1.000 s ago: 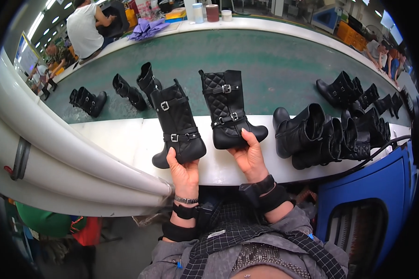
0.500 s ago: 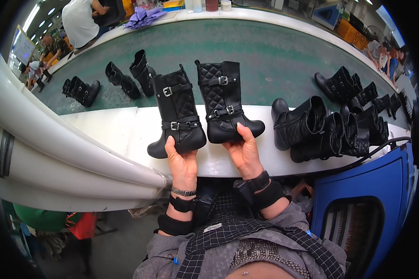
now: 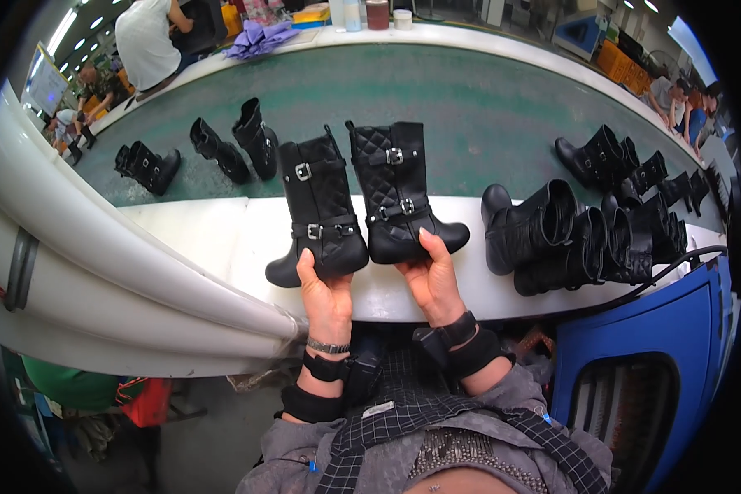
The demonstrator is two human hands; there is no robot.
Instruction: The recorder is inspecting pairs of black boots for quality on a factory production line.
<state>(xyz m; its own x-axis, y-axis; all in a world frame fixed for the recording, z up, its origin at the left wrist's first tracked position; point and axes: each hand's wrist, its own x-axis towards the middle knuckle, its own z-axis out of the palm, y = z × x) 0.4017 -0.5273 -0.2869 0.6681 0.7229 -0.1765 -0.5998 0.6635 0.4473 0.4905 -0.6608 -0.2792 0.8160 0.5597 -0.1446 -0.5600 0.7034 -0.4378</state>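
Observation:
Two black buckled boots are held up side by side over the white bench edge, shafts pointing away from me and toes turned outward. My left hand (image 3: 327,298) grips the left boot (image 3: 318,198) by its foot, thumb on the near side and fingers hidden beneath. The right boot (image 3: 397,185), with a quilted panel along its shaft, rests in my right hand (image 3: 433,281), held the same way. Each boot carries two straps with silver buckles. Their heels nearly meet in the middle.
Several black boots (image 3: 535,226) lie on the white bench (image 3: 214,239) at the right. More boots (image 3: 257,138) stand on the green conveyor belt (image 3: 370,82). White pipes (image 3: 132,272) curve along the left; a blue machine (image 3: 634,329) stands at near right. People sit across the belt.
Both boots sit slightly lower in the picture, and so does most of the background. The left boot has shifted a little to the right. Both hands keep their hold.

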